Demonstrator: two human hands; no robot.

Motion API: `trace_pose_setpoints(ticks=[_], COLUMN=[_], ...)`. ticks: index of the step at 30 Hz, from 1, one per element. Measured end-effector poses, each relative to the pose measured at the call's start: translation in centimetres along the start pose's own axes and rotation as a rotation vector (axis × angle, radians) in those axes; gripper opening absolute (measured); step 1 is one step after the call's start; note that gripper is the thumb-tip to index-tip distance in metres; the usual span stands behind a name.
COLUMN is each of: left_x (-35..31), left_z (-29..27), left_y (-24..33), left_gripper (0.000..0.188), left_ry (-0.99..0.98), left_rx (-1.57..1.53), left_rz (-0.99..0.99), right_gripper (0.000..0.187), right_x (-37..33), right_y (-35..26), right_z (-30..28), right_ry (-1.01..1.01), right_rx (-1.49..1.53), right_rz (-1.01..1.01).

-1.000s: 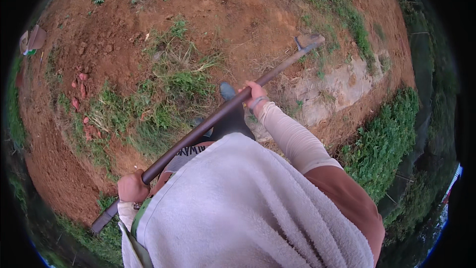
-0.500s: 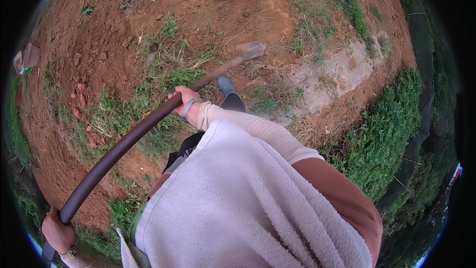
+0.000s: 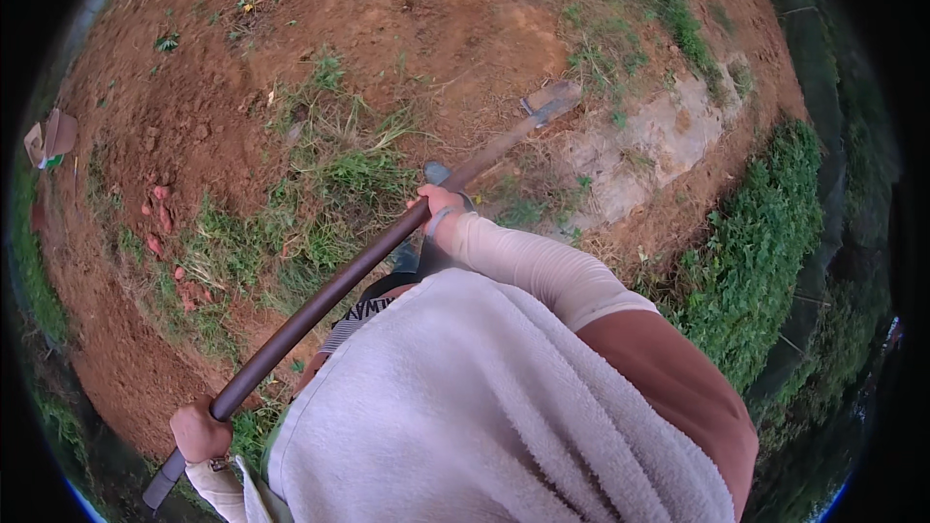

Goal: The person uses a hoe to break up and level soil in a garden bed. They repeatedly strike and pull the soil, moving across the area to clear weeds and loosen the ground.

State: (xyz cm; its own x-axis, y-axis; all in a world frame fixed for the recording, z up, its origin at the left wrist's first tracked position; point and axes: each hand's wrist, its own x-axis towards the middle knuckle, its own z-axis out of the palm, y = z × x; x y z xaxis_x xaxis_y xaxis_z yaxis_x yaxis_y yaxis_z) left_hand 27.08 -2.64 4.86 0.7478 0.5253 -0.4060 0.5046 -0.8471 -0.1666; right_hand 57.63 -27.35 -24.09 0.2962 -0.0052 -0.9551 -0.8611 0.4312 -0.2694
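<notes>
A hoe point(image 3: 334, 292) with a long dark brown handle slants across the view from lower left to upper right. Near the handle's lower end, my left hand point(image 3: 201, 432) is wrapped round it. Farther up, my right hand point(image 3: 443, 203) grips the same handle, its arm in a pale sleeve and a band at the wrist. The hoe's metal blade point(image 3: 552, 103) is at the far end, over reddish soil and dry grass; I cannot tell whether it touches the ground. A grey boot point(image 3: 436, 173) shows just beyond my right hand.
Reddish tubers point(image 3: 160, 208) lie on the soil at left, beside grass and weeds point(image 3: 354, 169). A pale rock slab point(image 3: 644, 150) is right of the blade, with leafy plants point(image 3: 756, 261) nearer. A box point(image 3: 60, 134) stands far left. A white towel point(image 3: 455, 397) covers my front.
Both hands have moved to the right with the hoe. Its blade has swung right, closer to the pale rock slab, and turned somewhat. Both hands keep hold of the handle.
</notes>
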Motion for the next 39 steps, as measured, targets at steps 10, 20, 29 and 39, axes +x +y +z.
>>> trace_pose_setpoints(ticks=[10, 20, 29, 39], left_x=[0.9, -1.4, 6.0, 17.9], left_z=[-7.7, -11.4, 7.4, 1.8], left_y=[-1.5, -1.1, 5.0, 26.8], left_gripper=[0.008, 0.012, 0.015, 0.025], left_ry=[0.204, 0.315, -0.082, -0.007], left_rx=[0.280, 0.386, 0.040, -0.229], left_rz=[0.062, -0.104, -0.088, 0.343], right_gripper=[0.010, 0.013, 0.021, 0.010], right_x=[-2.6, -2.1, 4.4, 3.7], right_y=[3.4, 6.5, -6.4, -35.2], right_z=[1.7, 5.0, -3.4, -7.1], right_ry=[-0.108, -0.310, -0.040, -0.055], right_rx=[0.147, 0.198, 0.133, 0.321], right_rz=[0.091, 0.399, -0.050, -0.527])
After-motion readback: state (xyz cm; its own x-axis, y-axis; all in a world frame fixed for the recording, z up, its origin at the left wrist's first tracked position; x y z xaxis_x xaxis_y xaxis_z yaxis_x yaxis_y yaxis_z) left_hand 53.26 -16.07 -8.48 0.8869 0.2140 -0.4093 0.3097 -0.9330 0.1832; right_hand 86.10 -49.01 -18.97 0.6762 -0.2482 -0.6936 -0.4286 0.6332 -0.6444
